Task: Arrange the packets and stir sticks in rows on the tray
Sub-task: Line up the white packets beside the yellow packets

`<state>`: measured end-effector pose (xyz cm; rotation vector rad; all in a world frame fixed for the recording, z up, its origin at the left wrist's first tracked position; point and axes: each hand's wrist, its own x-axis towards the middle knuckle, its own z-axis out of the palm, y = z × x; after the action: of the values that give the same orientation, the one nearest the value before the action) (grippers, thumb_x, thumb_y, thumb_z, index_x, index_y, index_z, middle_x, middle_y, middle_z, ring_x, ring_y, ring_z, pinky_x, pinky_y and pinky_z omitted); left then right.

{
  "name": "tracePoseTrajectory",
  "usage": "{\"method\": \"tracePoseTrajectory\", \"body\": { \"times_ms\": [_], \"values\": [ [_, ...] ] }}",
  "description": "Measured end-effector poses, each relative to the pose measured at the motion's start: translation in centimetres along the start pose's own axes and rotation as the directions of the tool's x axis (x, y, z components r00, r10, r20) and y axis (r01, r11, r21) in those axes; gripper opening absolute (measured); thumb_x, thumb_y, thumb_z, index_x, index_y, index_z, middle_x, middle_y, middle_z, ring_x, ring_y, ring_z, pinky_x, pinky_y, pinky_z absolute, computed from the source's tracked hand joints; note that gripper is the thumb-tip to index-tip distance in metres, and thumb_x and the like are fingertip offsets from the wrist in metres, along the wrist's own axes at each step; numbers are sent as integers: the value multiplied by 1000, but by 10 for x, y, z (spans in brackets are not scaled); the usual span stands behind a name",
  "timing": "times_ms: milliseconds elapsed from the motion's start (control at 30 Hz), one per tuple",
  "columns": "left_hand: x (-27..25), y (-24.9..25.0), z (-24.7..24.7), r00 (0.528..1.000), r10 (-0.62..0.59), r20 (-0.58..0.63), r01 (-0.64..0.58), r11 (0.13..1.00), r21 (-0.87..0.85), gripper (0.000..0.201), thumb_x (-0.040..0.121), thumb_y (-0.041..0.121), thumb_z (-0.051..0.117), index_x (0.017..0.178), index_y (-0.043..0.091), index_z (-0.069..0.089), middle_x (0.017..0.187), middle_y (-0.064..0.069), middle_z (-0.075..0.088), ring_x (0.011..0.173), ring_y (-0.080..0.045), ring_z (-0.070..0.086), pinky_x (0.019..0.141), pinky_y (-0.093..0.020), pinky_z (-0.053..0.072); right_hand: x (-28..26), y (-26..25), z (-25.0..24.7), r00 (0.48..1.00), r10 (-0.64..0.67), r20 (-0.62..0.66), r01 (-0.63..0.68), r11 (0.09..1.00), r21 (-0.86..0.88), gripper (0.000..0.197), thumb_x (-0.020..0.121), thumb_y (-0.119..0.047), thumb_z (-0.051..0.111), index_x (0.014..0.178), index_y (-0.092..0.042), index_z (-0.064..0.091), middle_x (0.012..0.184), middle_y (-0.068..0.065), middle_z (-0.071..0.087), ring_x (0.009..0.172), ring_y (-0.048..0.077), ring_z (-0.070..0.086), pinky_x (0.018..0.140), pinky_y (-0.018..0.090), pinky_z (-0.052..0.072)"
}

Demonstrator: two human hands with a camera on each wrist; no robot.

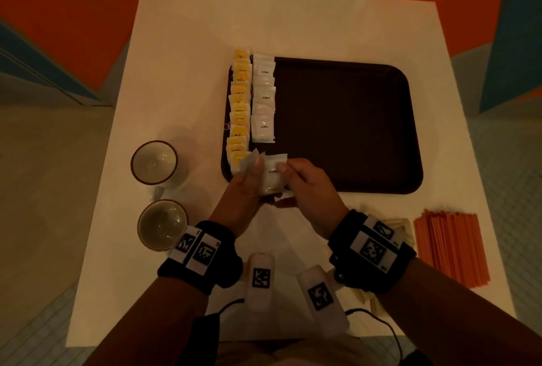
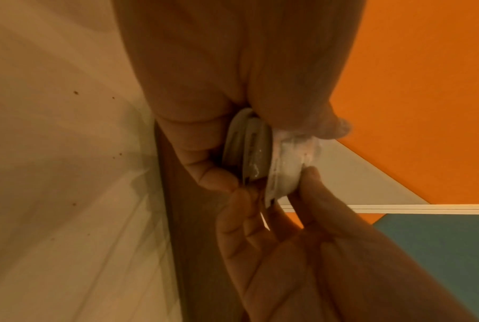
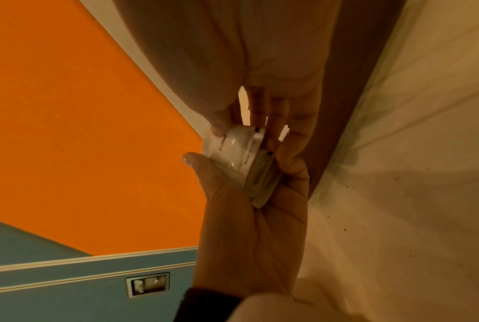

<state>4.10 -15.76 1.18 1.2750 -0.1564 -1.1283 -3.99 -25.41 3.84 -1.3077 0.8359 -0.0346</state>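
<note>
A dark brown tray (image 1: 346, 131) lies on the white table. Along its left edge runs a row of yellow packets (image 1: 240, 107), and beside it a row of white coffee packets (image 1: 264, 98). Over the tray's near left corner my left hand (image 1: 252, 176) grips a small stack of white coffee packets (image 2: 243, 150). My right hand (image 1: 286, 172) pinches the top packet (image 1: 274, 173) of that stack between thumb and fingers. The right wrist view shows this packet (image 3: 232, 148) fanned off the stack (image 3: 260, 180). Orange stir sticks (image 1: 451, 245) lie in a pile at the table's near right.
Two cups (image 1: 154, 161) (image 1: 162, 224) stand on the table left of the tray. Some beige packets (image 1: 401, 226) lie partly hidden under my right wrist, next to the stir sticks. Most of the tray right of the two rows is bare.
</note>
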Motion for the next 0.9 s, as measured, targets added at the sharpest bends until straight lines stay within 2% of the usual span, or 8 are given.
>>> {"method": "tracePoseTrajectory", "body": {
  "times_ms": [100,233,367,500,633,700,767,900],
  "values": [
    [3,0,0,999,23,-24,-23,1000,-10,50,83,60,50,109,19,62,112,-23,62,107,-40,59,90,-50,47,5,1,1,999,-34,-42,33,999,-23,18,95,-18,48,107,-14,61,116,0,47,97,19,58,63,22,55],
    [7,3,-1,998,38,-55,-41,998,-53,32,82,47,50,98,22,61,89,-5,68,86,-20,66,70,-30,54,9,4,4,997,-70,-21,68,996,-52,18,88,-12,59,92,-29,63,115,11,54,97,24,62,66,24,54],
    [8,4,-3,998,16,-62,-23,995,-102,52,79,58,39,107,17,55,94,-10,67,86,-22,66,70,-32,56,12,6,6,996,-84,-16,82,990,-115,22,84,-12,64,90,-33,58,116,14,56,100,23,61,76,31,56],
    [10,6,-3,991,-86,-99,58,963,-263,70,71,66,35,118,17,52,110,-16,66,101,-29,66,83,-37,56,14,7,6,995,-93,-22,89,985,-148,22,85,-14,63,98,-30,56,117,9,58,105,18,60,91,38,53],
    [9,7,-6,990,-92,-106,58,956,-286,64,79,64,33,119,18,53,113,-14,67,104,-27,65,79,-35,57,10,4,4,995,-99,17,99,994,-36,21,87,-11,59,107,-19,57,113,3,63,105,13,61,90,32,53],
    [7,7,-9,994,-61,-86,38,969,-244,60,83,62,31,118,20,55,116,-12,66,107,-25,64,84,-36,55,8,1,3,994,-111,3,111,993,41,20,88,-9,57,106,-17,57,110,3,65,103,16,63,88,31,54],
    [5,4,-12,995,-37,-92,18,980,-199,57,83,62,30,114,23,58,108,-5,70,101,-22,66,87,-37,54,11,0,0,995,-90,-52,96,988,121,21,88,-9,56,109,-15,55,111,4,65,101,16,64,84,31,56],
    [0,-3,-17,978,-100,-181,53,967,-248,52,75,62,40,93,15,56,71,0,60,70,-15,63,74,-35,56,42,-1,-15,979,7,-203,39,975,220,19,89,-9,56,107,-16,55,111,5,65,93,12,66,76,26,56]
  ]
}}
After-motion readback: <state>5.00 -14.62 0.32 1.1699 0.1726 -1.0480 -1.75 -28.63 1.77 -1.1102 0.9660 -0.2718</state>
